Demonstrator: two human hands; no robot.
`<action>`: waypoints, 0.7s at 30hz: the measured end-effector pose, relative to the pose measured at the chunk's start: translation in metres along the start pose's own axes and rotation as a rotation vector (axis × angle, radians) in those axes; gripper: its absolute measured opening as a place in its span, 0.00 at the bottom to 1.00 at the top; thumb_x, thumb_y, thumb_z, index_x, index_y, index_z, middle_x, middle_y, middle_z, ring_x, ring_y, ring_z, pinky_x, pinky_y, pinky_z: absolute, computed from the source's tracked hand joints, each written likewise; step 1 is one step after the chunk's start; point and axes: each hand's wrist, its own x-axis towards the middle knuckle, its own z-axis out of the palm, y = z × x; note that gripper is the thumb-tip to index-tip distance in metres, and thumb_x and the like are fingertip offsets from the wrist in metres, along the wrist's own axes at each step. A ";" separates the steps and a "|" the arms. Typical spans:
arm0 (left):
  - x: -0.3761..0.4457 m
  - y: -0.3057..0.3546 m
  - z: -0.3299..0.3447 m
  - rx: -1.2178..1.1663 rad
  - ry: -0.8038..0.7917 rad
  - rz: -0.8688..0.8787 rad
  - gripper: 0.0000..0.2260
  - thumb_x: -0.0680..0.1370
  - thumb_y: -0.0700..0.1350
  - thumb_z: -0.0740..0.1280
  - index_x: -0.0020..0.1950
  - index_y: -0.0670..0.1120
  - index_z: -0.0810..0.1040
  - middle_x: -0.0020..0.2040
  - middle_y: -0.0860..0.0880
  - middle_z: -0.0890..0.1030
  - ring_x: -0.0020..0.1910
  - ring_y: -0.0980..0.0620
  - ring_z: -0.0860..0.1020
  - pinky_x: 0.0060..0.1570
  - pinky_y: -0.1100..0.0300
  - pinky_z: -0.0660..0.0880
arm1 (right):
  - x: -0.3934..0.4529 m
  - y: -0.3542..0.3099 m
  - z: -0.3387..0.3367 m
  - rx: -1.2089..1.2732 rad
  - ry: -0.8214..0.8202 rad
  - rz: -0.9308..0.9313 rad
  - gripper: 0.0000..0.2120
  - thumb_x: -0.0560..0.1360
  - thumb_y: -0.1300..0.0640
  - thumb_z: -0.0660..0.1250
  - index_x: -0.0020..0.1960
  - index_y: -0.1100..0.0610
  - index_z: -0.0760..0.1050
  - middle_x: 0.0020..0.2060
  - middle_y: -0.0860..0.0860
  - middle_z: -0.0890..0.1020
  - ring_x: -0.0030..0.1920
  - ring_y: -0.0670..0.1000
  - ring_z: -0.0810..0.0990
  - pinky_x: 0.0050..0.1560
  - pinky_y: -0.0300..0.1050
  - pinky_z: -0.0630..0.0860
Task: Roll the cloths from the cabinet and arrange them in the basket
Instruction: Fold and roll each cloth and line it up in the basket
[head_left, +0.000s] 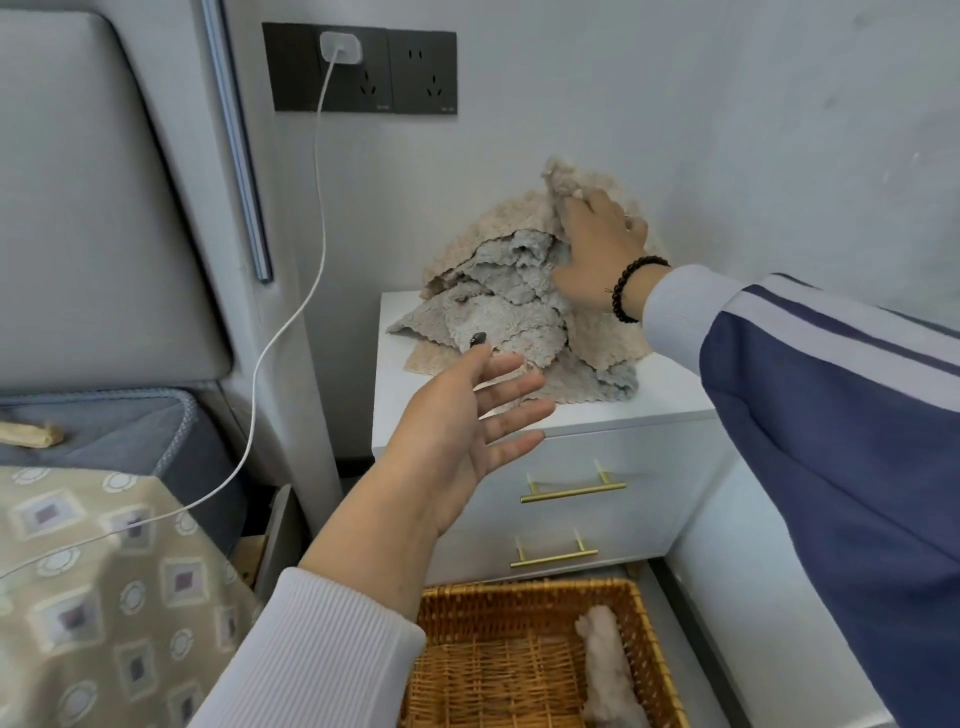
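A heap of fuzzy beige and grey cloths (514, 312) lies on top of the white cabinet (670, 384). My right hand (597, 244) rests on the heap's upper right and pinches a beige cloth (561, 179), lifting its corner. In front of the heap, near the cabinet's front edge, my left hand (467, 421) hovers with fingers spread and nothing in it. A wicker basket (452, 613) stands on the floor below the cabinet. One rolled beige cloth (608, 670) lies along the basket's right side.
The cabinet has two drawers with gold handles (571, 488). A white charger cable (311, 260) hangs from a wall socket (358, 67) at the left. A bed with a patterned cover (104, 571) and grey headboard is at the left.
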 end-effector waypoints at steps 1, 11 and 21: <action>-0.003 0.000 -0.002 0.008 0.007 0.002 0.17 0.84 0.53 0.56 0.61 0.44 0.78 0.53 0.45 0.85 0.50 0.46 0.85 0.48 0.51 0.81 | -0.008 -0.004 -0.004 0.021 0.021 -0.021 0.31 0.71 0.58 0.66 0.72 0.59 0.61 0.72 0.55 0.60 0.71 0.56 0.61 0.71 0.58 0.56; -0.026 -0.012 -0.004 0.171 0.038 -0.029 0.14 0.83 0.52 0.59 0.60 0.45 0.77 0.54 0.45 0.85 0.49 0.46 0.85 0.47 0.52 0.81 | -0.121 -0.018 -0.023 0.428 0.177 -0.060 0.31 0.73 0.62 0.66 0.74 0.61 0.61 0.71 0.56 0.61 0.70 0.53 0.64 0.67 0.31 0.57; -0.026 -0.031 0.002 0.313 0.055 -0.027 0.11 0.81 0.47 0.64 0.63 0.47 0.76 0.56 0.47 0.84 0.50 0.48 0.85 0.49 0.52 0.82 | -0.213 -0.026 -0.016 1.040 0.149 0.235 0.20 0.72 0.65 0.68 0.59 0.46 0.75 0.58 0.49 0.79 0.57 0.50 0.79 0.55 0.45 0.78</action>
